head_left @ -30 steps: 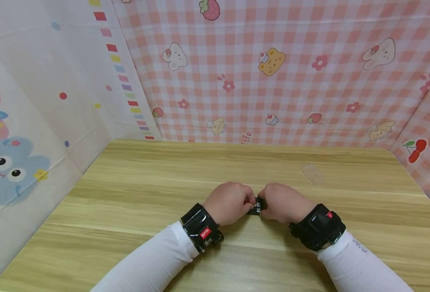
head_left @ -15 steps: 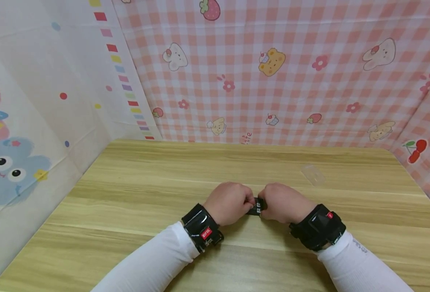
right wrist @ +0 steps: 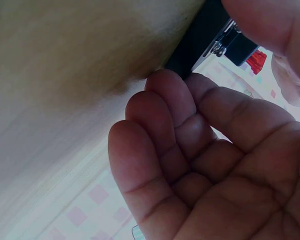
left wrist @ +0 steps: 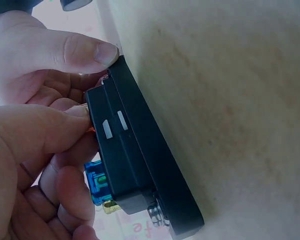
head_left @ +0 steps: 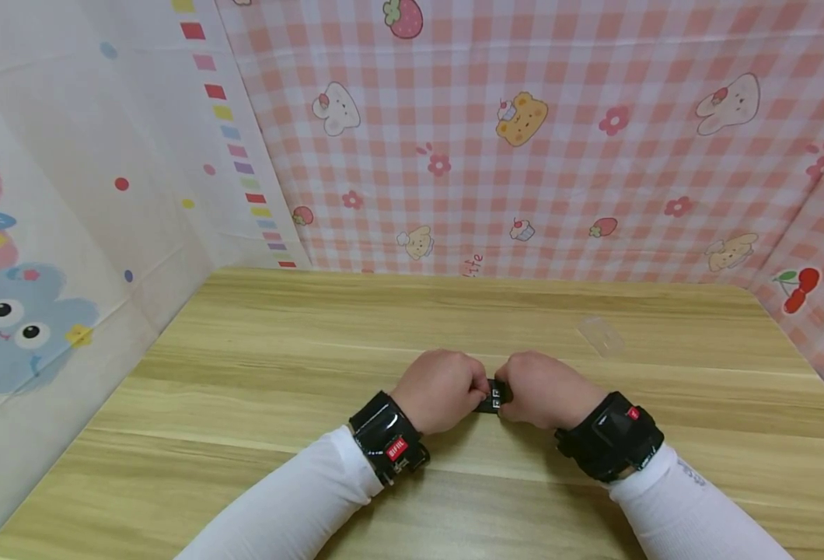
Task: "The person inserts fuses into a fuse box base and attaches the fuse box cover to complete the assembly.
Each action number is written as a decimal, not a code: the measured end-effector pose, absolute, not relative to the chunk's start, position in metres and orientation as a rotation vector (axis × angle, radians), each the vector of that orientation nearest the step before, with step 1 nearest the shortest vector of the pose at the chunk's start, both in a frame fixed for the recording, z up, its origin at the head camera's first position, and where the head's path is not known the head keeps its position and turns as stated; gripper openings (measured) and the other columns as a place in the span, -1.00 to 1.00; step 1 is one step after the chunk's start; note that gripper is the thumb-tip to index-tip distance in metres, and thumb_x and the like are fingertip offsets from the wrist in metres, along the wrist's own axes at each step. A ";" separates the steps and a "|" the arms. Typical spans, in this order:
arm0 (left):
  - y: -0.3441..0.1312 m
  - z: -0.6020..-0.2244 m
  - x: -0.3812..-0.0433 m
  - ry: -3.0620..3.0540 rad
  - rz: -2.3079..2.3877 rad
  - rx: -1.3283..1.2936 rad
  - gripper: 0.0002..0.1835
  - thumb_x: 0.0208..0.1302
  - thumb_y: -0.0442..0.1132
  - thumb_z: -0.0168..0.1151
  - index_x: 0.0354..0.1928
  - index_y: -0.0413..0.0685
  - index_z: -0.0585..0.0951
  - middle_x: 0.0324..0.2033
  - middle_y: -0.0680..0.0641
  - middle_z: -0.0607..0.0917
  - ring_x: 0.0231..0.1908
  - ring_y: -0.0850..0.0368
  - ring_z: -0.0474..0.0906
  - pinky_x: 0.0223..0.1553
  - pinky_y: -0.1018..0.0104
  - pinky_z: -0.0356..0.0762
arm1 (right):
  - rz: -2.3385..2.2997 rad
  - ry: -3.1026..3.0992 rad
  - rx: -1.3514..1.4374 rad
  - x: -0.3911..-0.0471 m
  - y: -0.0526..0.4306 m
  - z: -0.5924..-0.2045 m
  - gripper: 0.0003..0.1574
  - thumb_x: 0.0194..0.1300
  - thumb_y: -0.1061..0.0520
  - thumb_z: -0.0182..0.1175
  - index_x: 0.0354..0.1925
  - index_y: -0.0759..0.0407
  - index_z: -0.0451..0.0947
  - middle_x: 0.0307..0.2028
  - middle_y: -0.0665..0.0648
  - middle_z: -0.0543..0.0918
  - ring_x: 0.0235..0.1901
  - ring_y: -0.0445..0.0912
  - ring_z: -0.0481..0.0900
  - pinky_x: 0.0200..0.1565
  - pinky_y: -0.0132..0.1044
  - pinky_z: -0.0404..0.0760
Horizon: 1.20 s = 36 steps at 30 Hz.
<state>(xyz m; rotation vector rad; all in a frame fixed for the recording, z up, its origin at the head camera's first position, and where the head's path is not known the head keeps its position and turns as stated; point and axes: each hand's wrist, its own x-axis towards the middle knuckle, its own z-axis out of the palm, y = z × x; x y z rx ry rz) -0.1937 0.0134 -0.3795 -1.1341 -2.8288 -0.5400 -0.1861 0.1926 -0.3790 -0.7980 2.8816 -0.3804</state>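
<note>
A small black fuse block (head_left: 494,398) stands close over the table between both hands. In the left wrist view, a blue blade fuse (left wrist: 97,183) and a yellow blade fuse (left wrist: 111,207) sit along its top, and a metal terminal screw (left wrist: 158,215) shows at one end. A red fuse (right wrist: 257,61) appears in the right wrist view. My left hand (head_left: 441,390) pinches a small blade fuse at the block's top; thumb and fingertips mostly hide it. My right hand (head_left: 543,390) grips the block's right end, thumb on its base.
A clear plastic piece (head_left: 601,335) lies on the wooden table (head_left: 300,334) behind the right hand. Pink checked cloth (head_left: 559,179) hangs along the back edge, with a white patterned cloth (head_left: 160,225) at the left. Both wrists wear black straps.
Both hands keep their places at the block. Since one second ago the left fingertips and wrist have shifted very slightly, and the block stays put.
</note>
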 end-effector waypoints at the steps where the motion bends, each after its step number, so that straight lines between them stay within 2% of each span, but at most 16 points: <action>1: 0.013 -0.380 -0.194 -2.830 -0.544 -1.132 -0.89 0.17 -0.12 0.28 -0.50 0.21 0.66 -0.63 0.34 0.52 -0.56 0.37 0.38 -0.46 0.43 0.35 | -0.382 2.881 -0.796 -0.186 0.193 -0.379 -0.77 -0.14 0.16 0.36 -0.65 -0.04 0.47 -0.70 -0.09 0.40 -0.65 -0.17 0.29 -0.57 -0.31 0.28; 36: 0.016 -0.379 -0.193 -2.836 -0.538 -1.137 -0.83 0.20 -0.16 0.24 -0.54 0.18 0.64 -0.62 0.30 0.51 -0.59 0.39 0.36 -0.50 0.47 0.34 | -0.387 2.872 -0.772 -0.185 0.191 -0.377 -0.78 -0.14 0.17 0.36 -0.64 -0.05 0.49 -0.69 -0.08 0.41 -0.64 -0.16 0.30 -0.55 -0.30 0.30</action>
